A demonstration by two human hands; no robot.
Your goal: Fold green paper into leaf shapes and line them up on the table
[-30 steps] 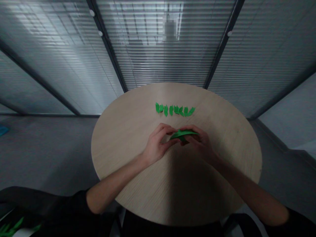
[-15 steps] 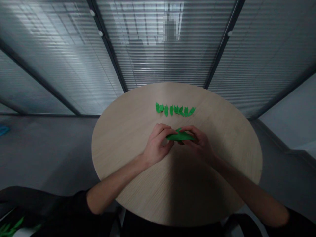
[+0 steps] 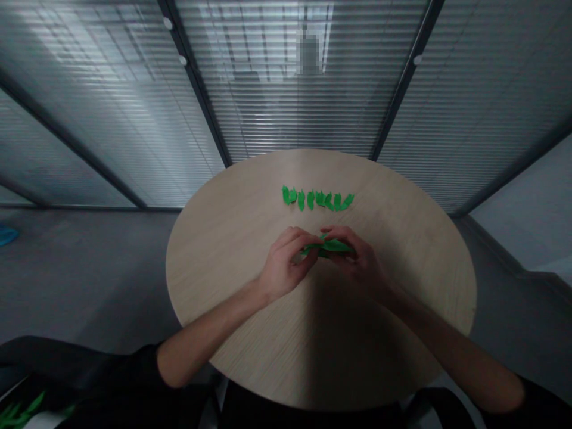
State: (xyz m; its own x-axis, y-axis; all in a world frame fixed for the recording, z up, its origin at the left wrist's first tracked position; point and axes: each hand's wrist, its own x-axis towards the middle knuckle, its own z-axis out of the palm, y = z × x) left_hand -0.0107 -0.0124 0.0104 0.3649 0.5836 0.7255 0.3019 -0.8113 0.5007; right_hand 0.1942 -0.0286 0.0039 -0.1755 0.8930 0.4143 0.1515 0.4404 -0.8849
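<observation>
Both hands meet over the middle of a round wooden table (image 3: 250,333). My left hand (image 3: 283,265) pinches the left end of a folded green paper piece (image 3: 331,245). Fingers of my right hand (image 3: 360,259) close over its right end, and part of the paper is hidden under them. Beyond the hands, a row of several small folded green paper pieces (image 3: 317,199) lies on the table.
Glass walls with horizontal blinds (image 3: 277,89) stand right behind the table. Grey floor (image 3: 80,268) surrounds it. More green paper (image 3: 18,411) shows at the bottom left corner by my dark sleeve.
The green paper has been pressed flatter and narrower between my fingers, and my right-hand fingers have closed further over it. The row of pieces is unchanged.
</observation>
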